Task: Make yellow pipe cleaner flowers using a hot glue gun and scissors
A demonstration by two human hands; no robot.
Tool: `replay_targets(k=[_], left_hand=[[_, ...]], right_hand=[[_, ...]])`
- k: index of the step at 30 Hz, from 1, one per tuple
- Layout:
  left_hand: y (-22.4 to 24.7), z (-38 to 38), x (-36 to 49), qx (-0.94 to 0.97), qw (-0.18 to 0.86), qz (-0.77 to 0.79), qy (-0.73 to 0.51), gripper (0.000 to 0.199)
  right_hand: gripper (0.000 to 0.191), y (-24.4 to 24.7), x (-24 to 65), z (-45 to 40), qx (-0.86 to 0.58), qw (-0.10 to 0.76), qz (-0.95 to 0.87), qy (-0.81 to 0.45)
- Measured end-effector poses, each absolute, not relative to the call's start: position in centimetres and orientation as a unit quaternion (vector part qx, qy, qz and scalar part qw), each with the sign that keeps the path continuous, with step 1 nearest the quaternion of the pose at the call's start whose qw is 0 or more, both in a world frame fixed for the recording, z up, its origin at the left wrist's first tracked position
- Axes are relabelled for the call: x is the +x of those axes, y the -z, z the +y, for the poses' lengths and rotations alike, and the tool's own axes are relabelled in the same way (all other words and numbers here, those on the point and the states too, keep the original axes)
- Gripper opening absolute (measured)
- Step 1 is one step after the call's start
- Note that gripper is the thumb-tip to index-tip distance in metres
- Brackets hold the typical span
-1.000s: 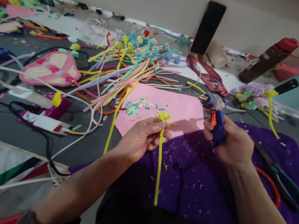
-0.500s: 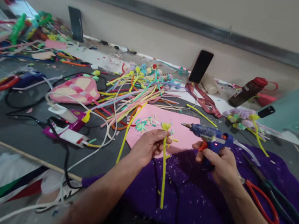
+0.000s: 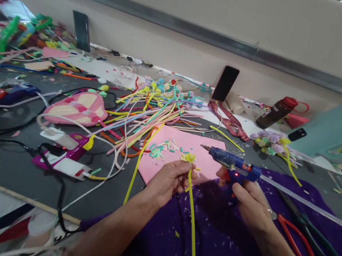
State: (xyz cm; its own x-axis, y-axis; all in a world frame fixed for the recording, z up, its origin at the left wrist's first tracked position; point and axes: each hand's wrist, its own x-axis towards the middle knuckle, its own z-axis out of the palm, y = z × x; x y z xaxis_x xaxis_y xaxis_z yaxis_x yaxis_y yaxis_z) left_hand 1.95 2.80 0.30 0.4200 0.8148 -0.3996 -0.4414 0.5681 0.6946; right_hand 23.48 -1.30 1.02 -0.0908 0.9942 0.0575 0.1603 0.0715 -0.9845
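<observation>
My left hand pinches a yellow pipe-cleaner stem just under its small yellow flower head. The stem hangs down over the purple cloth. Wrapped round the handle of a blue glue gun is my right hand; a red light shows on the gun, and its nozzle points left, a little above and to the right of the flower. Beneath the flower lies a pink sheet with small green and white cut pieces on it.
Red-handled scissors and dark pliers lie at the right. A bundle of pipe cleaners spreads behind the sheet. Left stands a purple power strip with cables. Behind are a phone, a bottle and a flower bunch.
The view has shifted slightly. The lower end of the yellow stem has swung right. A long clear glue stick now shows stretching right behind the glue gun, which is now more level.
</observation>
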Motion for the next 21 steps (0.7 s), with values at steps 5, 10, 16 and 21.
replay_targets(k=[5, 10, 16, 21], left_hand=[[-0.5, 2.7, 1.8, 0.235, 0.800, 0.372, -0.407, 0.018], [-0.5, 2.9, 1.3, 0.250, 0.780, 0.356, -0.450, 0.016], [-2.1, 3.3, 2.5, 0.220, 0.765, 0.362, -0.485, 0.016], [-3.9, 4.1, 4.6, 0.207, 0.797, 0.279, -0.493, 0.016]], right_hand=[[0.030, -3.4, 23.8, -0.7, -0.498, 0.415, -0.646, -0.404], [0.037, -6.1, 22.1, -0.1, -0.445, 0.496, -0.639, -0.385], [0.041, -7.3, 21.6, -1.0, -0.398, 0.462, -0.674, -0.417], [0.039, -7.2, 23.2, -0.9, -0.409, 0.434, -0.689, -0.413]])
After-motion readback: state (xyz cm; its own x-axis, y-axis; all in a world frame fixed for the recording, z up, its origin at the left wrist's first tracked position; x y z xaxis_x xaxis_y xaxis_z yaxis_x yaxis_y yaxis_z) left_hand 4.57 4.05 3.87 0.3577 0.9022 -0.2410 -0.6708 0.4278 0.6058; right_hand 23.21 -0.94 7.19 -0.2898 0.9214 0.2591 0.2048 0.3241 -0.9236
